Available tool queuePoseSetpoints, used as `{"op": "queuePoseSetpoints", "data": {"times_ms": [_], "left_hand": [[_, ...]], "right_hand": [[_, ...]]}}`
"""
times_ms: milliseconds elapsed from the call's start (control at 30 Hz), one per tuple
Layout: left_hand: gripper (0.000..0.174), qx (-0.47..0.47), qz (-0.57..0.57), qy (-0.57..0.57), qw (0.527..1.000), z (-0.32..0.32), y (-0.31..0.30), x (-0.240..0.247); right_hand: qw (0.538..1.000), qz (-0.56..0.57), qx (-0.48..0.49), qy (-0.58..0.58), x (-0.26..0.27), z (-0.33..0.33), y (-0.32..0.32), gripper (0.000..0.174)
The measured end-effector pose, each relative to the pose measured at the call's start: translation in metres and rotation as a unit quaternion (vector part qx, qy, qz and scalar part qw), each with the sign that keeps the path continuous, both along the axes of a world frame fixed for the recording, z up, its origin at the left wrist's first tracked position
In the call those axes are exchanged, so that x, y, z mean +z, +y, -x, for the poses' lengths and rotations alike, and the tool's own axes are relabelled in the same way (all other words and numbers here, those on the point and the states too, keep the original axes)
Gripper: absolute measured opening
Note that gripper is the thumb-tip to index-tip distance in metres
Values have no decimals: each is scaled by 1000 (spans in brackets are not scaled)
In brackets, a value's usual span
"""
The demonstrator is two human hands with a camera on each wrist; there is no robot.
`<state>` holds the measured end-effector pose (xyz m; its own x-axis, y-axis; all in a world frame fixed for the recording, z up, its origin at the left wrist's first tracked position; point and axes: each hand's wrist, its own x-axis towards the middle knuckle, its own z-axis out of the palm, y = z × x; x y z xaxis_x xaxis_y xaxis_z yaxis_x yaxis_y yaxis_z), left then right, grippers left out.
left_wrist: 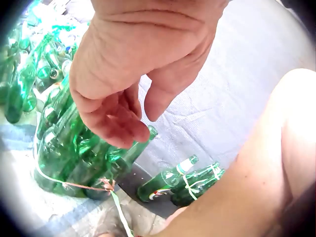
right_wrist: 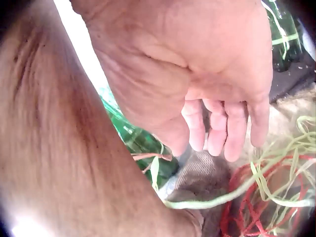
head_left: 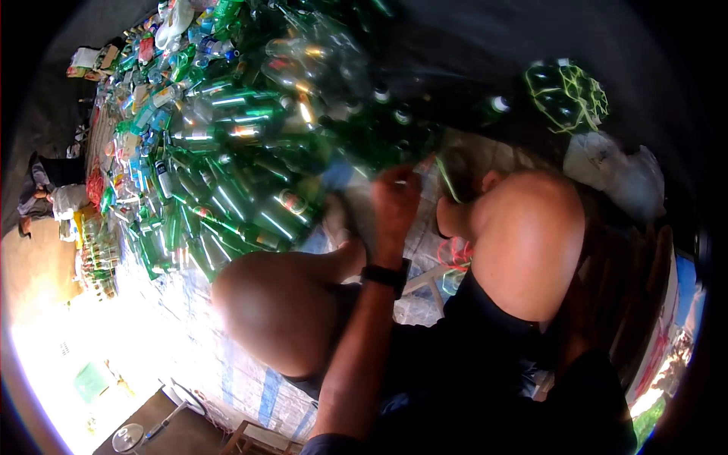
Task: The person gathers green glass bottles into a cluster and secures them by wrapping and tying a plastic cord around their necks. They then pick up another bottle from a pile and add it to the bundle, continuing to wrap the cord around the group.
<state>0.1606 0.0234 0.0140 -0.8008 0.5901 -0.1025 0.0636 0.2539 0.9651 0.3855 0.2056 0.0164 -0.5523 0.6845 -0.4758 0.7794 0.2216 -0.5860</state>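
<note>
In the head view my left hand (head_left: 396, 197), above a dark watch, is over the ground between the knees. The left wrist view shows this hand (left_wrist: 133, 74) with loosely bent fingers and thumb apart, nothing between them. Below it is a bundle of green glass bottles (left_wrist: 74, 153), ringed by a pale string (left_wrist: 54, 180) with a reddish knot (left_wrist: 106, 185). My right hand (right_wrist: 197, 84) hangs with relaxed fingers near the string's pale tail (right_wrist: 217, 201). Only a bit of the right hand (head_left: 491, 180) shows past the knee in the head view.
A large heap of green bottles (head_left: 235, 189) and mixed bottles fills the left. Another string-tied bundle (head_left: 569, 95) stands at the far right beside a white plastic bag (head_left: 614, 171). Red string (right_wrist: 252, 197) lies tangled near the feet. A labelled bottle (left_wrist: 163, 182) stands apart.
</note>
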Motion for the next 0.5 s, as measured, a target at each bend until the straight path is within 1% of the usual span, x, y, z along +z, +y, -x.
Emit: {"op": "queuePoseSetpoints", "data": {"times_ms": [33, 100, 133, 200, 233, 267, 300, 333, 400, 433, 500], "left_hand": [[18, 0, -1, -1, 1000, 1, 1, -3], [35, 0, 40, 102, 994, 2, 2, -7], [35, 3, 40, 100, 994, -3, 3, -6], [55, 69, 80, 198, 975, -15, 13, -2], [55, 74, 79, 196, 975, -16, 18, -3], [59, 76, 44, 198, 976, -16, 22, -12], [63, 79, 9, 200, 977, -15, 27, -15], [63, 86, 9, 197, 977, -16, 31, -17], [62, 110, 48, 129, 984, -15, 42, -9], [62, 117, 47, 125, 984, -14, 47, -6], [53, 147, 11, 119, 982, -14, 56, -6]], "right_hand": [[1000, -7, 3, 26, -1, 8, 8, 23], [995, -20, 28, 89, 2, 30, 31, 20], [991, -25, 48, 120, 5, 42, 44, 18], [977, -27, 118, 178, 23, 68, 67, 14], [965, -26, 161, 206, 40, 82, 78, 12], [964, -26, 166, 205, 55, 95, 85, 12], [963, -11, 194, 186, 71, 111, 88, 12], [960, 5, 224, 166, 85, 128, 88, 12], [942, -13, 260, 212, 98, 159, 86, 13], [928, -32, 321, 185, 107, 177, 88, 14], [915, -19, 363, 172, 128, 208, 81, 14]]}}
